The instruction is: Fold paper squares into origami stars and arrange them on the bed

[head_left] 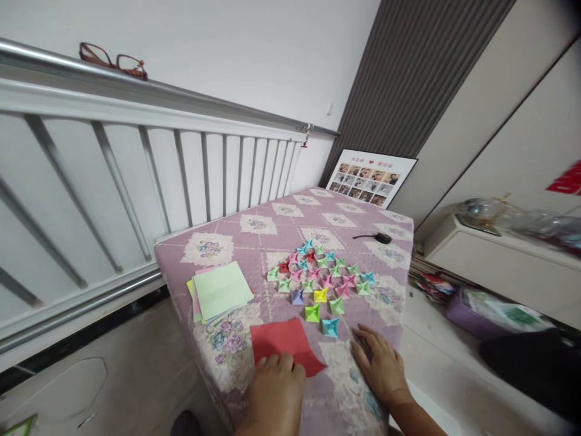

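Note:
A square sheet of red paper [287,339] lies on the patterned bedspread, its right corner curling up a little. My left hand [276,390] has its fingers curled onto the sheet's near edge, with the thumb hidden from view. Resting to the right of the sheet, my right hand [377,366] lies on the fabric, fingers stretched out, holding nothing. Beyond both hands, rows of small folded paper pieces in several colours spread out, with a blue folded piece [330,327] nearest my right hand. A stack of coloured paper [222,292], light green on top, sits at the left.
The pink floral bedspread [254,242] covers the surface, bordered by a white radiator [200,175] on the left. Further back are a black object with a thin tail [382,238] and a framed photo board [367,180]. Glasses [113,60] rest on the rail.

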Motion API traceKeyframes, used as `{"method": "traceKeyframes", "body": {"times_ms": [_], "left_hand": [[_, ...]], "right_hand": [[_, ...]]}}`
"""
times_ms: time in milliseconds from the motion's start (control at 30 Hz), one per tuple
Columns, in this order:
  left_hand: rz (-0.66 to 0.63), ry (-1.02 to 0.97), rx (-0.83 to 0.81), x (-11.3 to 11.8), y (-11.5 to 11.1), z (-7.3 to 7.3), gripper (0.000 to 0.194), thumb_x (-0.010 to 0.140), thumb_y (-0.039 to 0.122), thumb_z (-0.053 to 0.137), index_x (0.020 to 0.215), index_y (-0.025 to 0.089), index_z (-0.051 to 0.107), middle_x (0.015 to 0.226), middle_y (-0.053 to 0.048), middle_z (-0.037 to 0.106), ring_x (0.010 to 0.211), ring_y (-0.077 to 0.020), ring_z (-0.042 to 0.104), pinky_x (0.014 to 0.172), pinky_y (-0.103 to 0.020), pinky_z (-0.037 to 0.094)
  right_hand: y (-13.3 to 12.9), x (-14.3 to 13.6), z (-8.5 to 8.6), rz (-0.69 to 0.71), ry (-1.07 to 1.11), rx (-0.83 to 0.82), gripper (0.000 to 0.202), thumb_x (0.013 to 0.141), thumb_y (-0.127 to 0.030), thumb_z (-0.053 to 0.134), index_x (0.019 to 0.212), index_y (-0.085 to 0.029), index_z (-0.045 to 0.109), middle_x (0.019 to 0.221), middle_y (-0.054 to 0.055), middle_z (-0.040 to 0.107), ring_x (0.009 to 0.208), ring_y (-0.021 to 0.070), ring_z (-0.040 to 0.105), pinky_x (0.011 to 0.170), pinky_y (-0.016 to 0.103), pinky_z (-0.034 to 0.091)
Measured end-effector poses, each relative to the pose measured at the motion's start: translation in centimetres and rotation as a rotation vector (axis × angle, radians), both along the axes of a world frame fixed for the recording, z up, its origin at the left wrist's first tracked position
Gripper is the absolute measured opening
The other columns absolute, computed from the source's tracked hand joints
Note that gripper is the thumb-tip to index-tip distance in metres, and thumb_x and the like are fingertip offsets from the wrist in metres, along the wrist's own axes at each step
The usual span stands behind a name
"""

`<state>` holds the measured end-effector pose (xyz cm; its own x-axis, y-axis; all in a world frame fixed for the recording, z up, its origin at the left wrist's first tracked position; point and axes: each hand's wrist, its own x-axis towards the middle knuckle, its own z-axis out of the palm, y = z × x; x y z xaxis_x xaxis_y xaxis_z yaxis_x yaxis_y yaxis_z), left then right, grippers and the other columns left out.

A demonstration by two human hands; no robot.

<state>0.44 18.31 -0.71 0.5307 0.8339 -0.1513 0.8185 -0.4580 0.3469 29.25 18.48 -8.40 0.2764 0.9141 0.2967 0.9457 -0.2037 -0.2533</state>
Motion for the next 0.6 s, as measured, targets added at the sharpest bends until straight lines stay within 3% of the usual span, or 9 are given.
{"method": "traceKeyframes", "body": {"times_ms": [200, 400, 533, 600], "left_hand": [[-0.048, -0.015, 0.008, 0.8, -0.8, -0.6, 0.021, 0.090, 0.020, 0.047, 0.099, 0.019, 0.065, 0.100, -0.010, 0.064, 0.094, -0.0282, 0.060, 0.080, -0.045, 0.045], [-0.021, -0.013, 0.030, 0.6, -0.7, -1.2, 0.019, 0.089, 0.020, 0.049, 0.099, 0.019, 0.066, 0.099, -0.011, 0.065, 0.093, -0.0278, 0.061, 0.079, -0.044, 0.046], [-0.016, -0.013, 0.032, 0.7, -0.9, -1.0, 0.019, 0.088, 0.020, 0.050, 0.098, 0.019, 0.066, 0.098, -0.010, 0.065, 0.094, -0.0270, 0.061, 0.080, -0.042, 0.046], [-0.020, -0.018, 0.019, 0.6, -1.1, -0.8, 0.020, 0.088, 0.020, 0.049, 0.097, 0.020, 0.066, 0.097, -0.010, 0.065, 0.094, -0.0260, 0.061, 0.080, -0.040, 0.045]], "right_hand": [[-1.1, -0.6, -0.8, 0.024, 0.094, 0.190, 0.039, 0.084, -0.041, 0.042, 0.112, -0.017, 0.056, 0.112, 0.014, 0.063, 0.105, 0.0277, 0.059, 0.092, 0.045, 0.046], [-3.9, -6.4, -0.4, 0.410, 0.192, 0.094, 0.040, 0.085, -0.027, 0.047, 0.124, -0.020, 0.050, 0.119, 0.011, 0.062, 0.111, 0.0233, 0.058, 0.097, 0.042, 0.045], [-4.7, -9.5, 0.5, 0.342, 0.319, 0.035, 0.051, 0.081, -0.030, 0.054, 0.130, -0.020, 0.046, 0.117, 0.010, 0.064, 0.109, 0.0234, 0.059, 0.097, 0.043, 0.045], [-4.5, -10.1, 1.1, 0.332, 0.379, -0.018, 0.050, 0.077, -0.030, 0.057, 0.127, -0.023, 0.051, 0.113, 0.008, 0.067, 0.109, 0.0240, 0.059, 0.097, 0.043, 0.044]]}}
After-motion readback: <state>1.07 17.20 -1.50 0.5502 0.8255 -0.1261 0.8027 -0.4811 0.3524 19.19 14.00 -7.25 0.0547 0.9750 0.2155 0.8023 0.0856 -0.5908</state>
